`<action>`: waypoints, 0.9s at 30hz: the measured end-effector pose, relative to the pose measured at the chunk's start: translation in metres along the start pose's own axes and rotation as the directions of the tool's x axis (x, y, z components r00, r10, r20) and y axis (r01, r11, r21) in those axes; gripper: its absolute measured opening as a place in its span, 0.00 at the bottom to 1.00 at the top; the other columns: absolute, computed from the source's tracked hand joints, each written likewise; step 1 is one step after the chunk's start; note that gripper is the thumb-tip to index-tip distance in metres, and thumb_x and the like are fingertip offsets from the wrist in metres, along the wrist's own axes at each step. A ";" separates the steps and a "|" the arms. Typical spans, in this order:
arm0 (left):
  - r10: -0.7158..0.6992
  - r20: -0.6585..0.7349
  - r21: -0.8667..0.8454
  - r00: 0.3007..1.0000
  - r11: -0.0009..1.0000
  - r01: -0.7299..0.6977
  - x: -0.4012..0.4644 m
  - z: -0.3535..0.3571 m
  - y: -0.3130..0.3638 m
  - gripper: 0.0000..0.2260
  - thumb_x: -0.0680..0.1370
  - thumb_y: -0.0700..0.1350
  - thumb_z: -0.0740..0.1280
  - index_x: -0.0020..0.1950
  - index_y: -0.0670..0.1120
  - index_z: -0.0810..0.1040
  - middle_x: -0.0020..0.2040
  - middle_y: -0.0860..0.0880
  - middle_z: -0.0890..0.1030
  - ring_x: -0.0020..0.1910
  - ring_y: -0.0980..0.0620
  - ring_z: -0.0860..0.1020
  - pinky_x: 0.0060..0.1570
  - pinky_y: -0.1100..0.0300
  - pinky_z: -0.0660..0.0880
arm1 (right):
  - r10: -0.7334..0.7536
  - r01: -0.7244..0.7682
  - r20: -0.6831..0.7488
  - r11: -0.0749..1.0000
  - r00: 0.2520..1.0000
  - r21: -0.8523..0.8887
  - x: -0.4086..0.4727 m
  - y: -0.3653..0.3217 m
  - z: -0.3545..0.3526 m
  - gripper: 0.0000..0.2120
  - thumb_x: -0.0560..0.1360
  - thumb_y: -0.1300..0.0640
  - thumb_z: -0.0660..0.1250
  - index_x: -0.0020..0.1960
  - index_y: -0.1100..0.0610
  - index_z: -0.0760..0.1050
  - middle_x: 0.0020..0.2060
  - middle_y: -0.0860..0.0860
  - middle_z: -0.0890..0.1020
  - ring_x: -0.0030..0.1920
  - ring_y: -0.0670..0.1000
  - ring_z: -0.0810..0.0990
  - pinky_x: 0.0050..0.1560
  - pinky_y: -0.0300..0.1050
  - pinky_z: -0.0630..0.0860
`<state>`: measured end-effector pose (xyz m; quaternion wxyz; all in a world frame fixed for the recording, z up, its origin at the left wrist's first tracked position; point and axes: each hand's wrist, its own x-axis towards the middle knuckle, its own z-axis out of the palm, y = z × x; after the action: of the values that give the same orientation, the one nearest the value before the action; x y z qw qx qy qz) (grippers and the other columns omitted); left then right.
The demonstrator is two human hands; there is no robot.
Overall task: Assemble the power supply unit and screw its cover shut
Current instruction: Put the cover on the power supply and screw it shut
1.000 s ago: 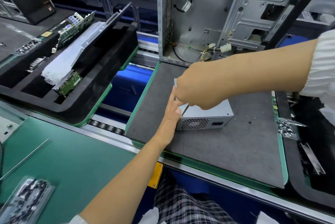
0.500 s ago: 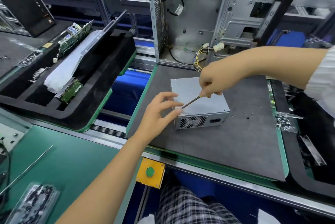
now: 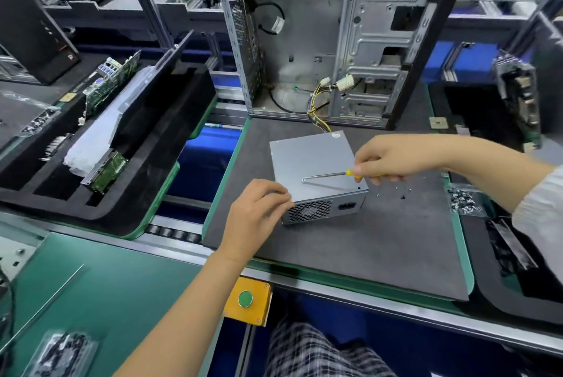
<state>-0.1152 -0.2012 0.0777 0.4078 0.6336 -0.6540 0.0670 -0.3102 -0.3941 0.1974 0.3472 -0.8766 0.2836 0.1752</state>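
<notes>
A grey metal power supply unit (image 3: pixel 307 160) lies on the dark mat (image 3: pixel 350 248), its fan grille and socket facing me. My right hand (image 3: pixel 396 158) grips a screwdriver (image 3: pixel 326 176) with a yellow handle; its shaft lies nearly flat over the cover, tip pointing left. My left hand (image 3: pixel 256 218) rests at the unit's front left corner, fingers curled against the edge. A few loose screws (image 3: pixel 396 190) lie on the mat just right of the unit.
An open computer case (image 3: pixel 320 41) with loose yellow cables stands behind the unit. A black foam tray (image 3: pixel 128 187) with circuit boards sits to the left. Bags of screws (image 3: pixel 464 204) lie at the right. A yellow box with a green button (image 3: pixel 246 299) hangs on the bench's front edge.
My right hand has drawn back to the right with the screwdriver, now lying flatter over the cover. My left hand came off the unit's side, then settled at its front left corner.
</notes>
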 end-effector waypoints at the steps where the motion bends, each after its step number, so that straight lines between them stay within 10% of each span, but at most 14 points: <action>1: -0.099 0.018 -0.076 0.995 0.992 0.100 0.008 -0.001 0.002 0.08 0.73 0.43 0.75 0.48 0.40 0.83 0.47 0.48 0.81 0.47 0.52 0.79 0.50 0.59 0.76 | -0.006 0.006 0.000 0.999 1.000 0.040 -0.001 0.002 0.001 0.13 0.79 0.48 0.61 0.45 0.54 0.79 0.31 0.47 0.79 0.24 0.44 0.70 0.25 0.36 0.68; 5: -0.355 0.159 -0.311 0.921 0.867 0.388 0.051 0.004 0.005 0.18 0.71 0.43 0.76 0.60 0.47 0.80 0.51 0.51 0.79 0.40 0.59 0.74 0.45 0.70 0.70 | -0.031 0.031 -0.003 0.984 1.000 0.177 -0.006 0.005 -0.001 0.13 0.79 0.48 0.61 0.46 0.54 0.80 0.31 0.46 0.77 0.27 0.45 0.70 0.25 0.37 0.67; 12: -0.424 0.336 -0.520 0.841 0.661 0.541 0.082 0.016 0.006 0.08 0.74 0.34 0.72 0.43 0.47 0.84 0.35 0.49 0.82 0.32 0.56 0.78 0.41 0.62 0.77 | -0.006 0.014 -0.031 0.964 1.000 0.265 -0.017 0.014 -0.012 0.14 0.79 0.48 0.60 0.48 0.57 0.79 0.34 0.50 0.77 0.28 0.46 0.69 0.26 0.38 0.66; 16: -0.413 0.355 -0.457 0.839 0.706 0.541 0.104 0.031 0.017 0.07 0.74 0.35 0.73 0.47 0.46 0.84 0.36 0.49 0.81 0.33 0.56 0.79 0.41 0.67 0.76 | 0.067 -0.005 -0.135 0.908 0.989 0.419 -0.027 0.050 -0.013 0.16 0.79 0.47 0.61 0.48 0.57 0.80 0.31 0.48 0.76 0.27 0.46 0.68 0.25 0.38 0.65; 22: -0.109 0.636 0.114 0.764 0.992 0.046 0.132 0.107 0.086 0.05 0.77 0.43 0.69 0.52 0.48 0.82 0.50 0.49 0.84 0.52 0.47 0.79 0.54 0.55 0.71 | 0.467 -0.339 -0.406 0.873 0.785 0.350 -0.008 0.120 0.057 0.12 0.78 0.50 0.63 0.45 0.60 0.71 0.35 0.54 0.77 0.35 0.55 0.79 0.29 0.40 0.68; 27: -0.128 0.777 0.433 0.616 0.820 -0.375 0.146 0.142 0.105 0.05 0.77 0.41 0.68 0.43 0.50 0.74 0.50 0.47 0.82 0.51 0.46 0.79 0.58 0.52 0.63 | 0.463 -0.420 -0.556 0.882 0.690 0.214 0.015 0.130 0.088 0.16 0.75 0.47 0.67 0.46 0.59 0.67 0.43 0.56 0.75 0.48 0.59 0.76 0.40 0.49 0.67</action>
<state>-0.2523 -0.3801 0.1196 -0.1249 0.6391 -0.7589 0.0033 -0.3891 -0.4149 0.0620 0.2188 -0.7796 0.5856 -0.0386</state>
